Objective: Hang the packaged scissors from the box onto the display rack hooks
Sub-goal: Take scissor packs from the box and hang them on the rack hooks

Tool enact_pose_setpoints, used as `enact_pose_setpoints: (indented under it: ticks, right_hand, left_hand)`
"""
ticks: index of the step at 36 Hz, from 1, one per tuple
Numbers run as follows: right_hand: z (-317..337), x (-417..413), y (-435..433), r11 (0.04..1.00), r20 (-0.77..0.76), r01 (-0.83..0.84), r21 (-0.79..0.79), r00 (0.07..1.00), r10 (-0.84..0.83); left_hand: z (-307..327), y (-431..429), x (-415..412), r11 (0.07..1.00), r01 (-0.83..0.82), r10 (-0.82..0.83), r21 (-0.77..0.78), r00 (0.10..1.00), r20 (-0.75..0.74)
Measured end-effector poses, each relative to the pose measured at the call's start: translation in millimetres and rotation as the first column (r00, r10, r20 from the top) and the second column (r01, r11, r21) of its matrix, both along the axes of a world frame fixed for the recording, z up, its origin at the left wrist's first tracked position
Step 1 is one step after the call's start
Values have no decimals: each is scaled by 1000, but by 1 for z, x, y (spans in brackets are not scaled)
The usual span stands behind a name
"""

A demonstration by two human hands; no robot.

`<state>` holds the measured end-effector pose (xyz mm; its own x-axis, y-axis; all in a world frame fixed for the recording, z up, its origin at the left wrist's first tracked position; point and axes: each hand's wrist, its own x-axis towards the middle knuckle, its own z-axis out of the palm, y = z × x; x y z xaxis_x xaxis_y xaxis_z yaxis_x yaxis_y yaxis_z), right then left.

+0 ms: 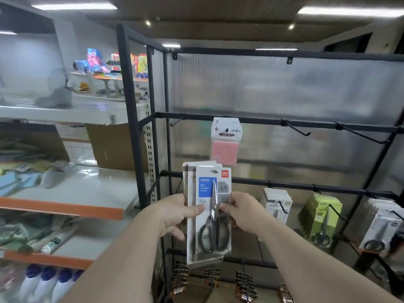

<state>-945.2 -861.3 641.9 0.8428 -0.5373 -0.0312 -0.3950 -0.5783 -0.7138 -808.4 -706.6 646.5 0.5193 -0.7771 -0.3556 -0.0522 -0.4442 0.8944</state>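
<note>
I hold a small stack of packaged scissors point(208, 213) upright in front of the black display rack point(271, 122). The front pack is white with a blue HOME label and black-handled scissors. My left hand point(177, 213) grips the stack's left edge, thumb across the front. My right hand point(243, 212) pinches the right edge of the front pack. The packs' tops reach the rack's lower crossbar point(284, 184). Empty hooks point(295, 129) stick out from the middle bar, one point(176, 122) at the left. The box is out of view.
Pink sticky-note packs point(226, 139) hang on the middle bar just above the stack. Other packaged scissors point(278, 204) and green packs point(320, 213) hang on the lower bar at right. Orange-edged shelves point(63, 207) with goods stand at left. Small packs hang below.
</note>
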Motion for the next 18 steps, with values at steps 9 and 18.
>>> enact_pose_setpoints:
  ticks: [9, 18]
  right_hand:
    - [-3, -18, -27, 995, 30, -24, 101, 999, 21]
    - [-38, -15, -31, 978, 5, -33, 204, 999, 33]
  left_hand:
    - [0, -22, -13, 998, -50, 47, 34, 996, 79]
    - [-36, -18, 0, 984, -152, 145, 88, 986, 84]
